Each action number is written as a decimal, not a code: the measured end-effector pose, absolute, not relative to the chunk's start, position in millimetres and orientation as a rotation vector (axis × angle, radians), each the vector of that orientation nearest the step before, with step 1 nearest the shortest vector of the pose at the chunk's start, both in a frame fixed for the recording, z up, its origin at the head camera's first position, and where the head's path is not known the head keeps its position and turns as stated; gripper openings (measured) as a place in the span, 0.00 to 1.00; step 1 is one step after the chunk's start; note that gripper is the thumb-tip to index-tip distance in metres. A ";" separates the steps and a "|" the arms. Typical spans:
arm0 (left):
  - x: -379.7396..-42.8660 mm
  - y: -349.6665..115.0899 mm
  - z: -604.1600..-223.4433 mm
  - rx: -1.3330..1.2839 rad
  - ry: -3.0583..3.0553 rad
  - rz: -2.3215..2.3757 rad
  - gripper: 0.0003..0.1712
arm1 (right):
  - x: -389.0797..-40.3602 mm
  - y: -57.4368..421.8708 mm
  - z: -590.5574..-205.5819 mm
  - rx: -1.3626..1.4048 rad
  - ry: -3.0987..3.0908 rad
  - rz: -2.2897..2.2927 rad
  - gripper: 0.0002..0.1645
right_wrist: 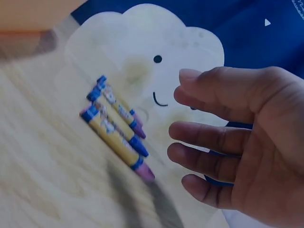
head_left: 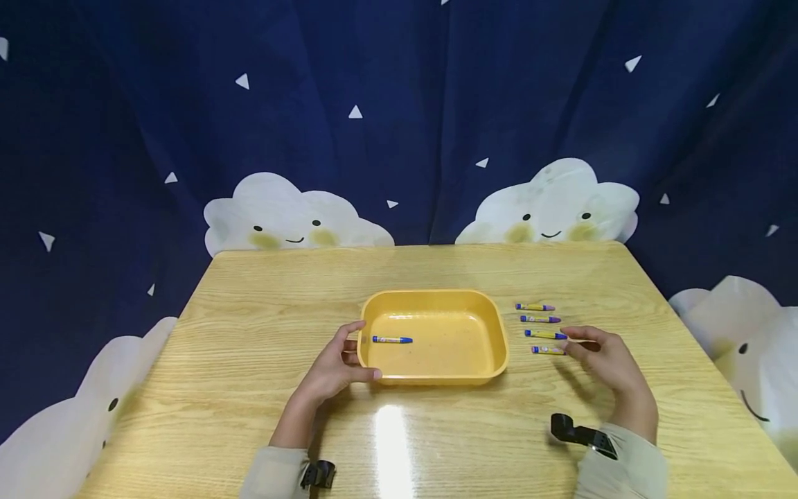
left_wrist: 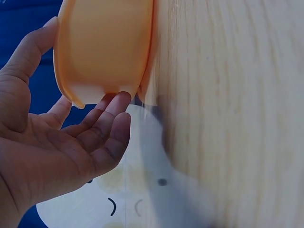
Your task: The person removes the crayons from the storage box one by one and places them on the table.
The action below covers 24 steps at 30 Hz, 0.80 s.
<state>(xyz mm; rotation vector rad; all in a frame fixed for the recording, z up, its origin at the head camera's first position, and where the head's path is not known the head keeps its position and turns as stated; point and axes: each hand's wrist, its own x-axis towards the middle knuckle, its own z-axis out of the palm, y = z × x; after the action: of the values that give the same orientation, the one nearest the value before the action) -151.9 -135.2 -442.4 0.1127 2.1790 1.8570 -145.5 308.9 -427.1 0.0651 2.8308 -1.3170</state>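
Note:
My left hand grips the left end of a yellow plastic tray, thumb at the near corner and index finger on the rim. In the left wrist view, other curled fingers touch the tray's outer wall. A blue crayon lies inside the tray on the left. To its right, several crayons lie in a row on the table: the nearest has a pinkish tip, the one beyond it is blue. My right hand hovers by their tips, fingers relaxed and holding nothing.
The wooden table carries the tray and crayons. A dark blue curtain with white triangles and smiling clouds stands behind and beside it. Black camera mounts sit on both wrists.

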 end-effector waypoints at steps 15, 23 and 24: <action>-151.8 -134.6 -443.2 0.149 2.145 1.867 0.56 | -162.9 271.4 -405.4 -0.132 2.785 -1.487 0.25; -152.7 -137.4 -442.8 0.147 2.165 1.852 0.56 | -174.7 243.8 -391.3 -0.207 2.692 -1.543 0.24; -152.7 -137.4 -442.6 0.145 2.163 1.853 0.56 | -175.7 240.3 -389.3 -0.217 2.676 -1.551 0.24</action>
<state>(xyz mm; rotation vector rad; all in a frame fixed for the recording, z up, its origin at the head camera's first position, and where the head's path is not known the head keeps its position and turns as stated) -152.7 -137.4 -442.6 0.1453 2.1626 1.8528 -175.7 240.3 -389.3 -0.2167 2.6757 -1.5508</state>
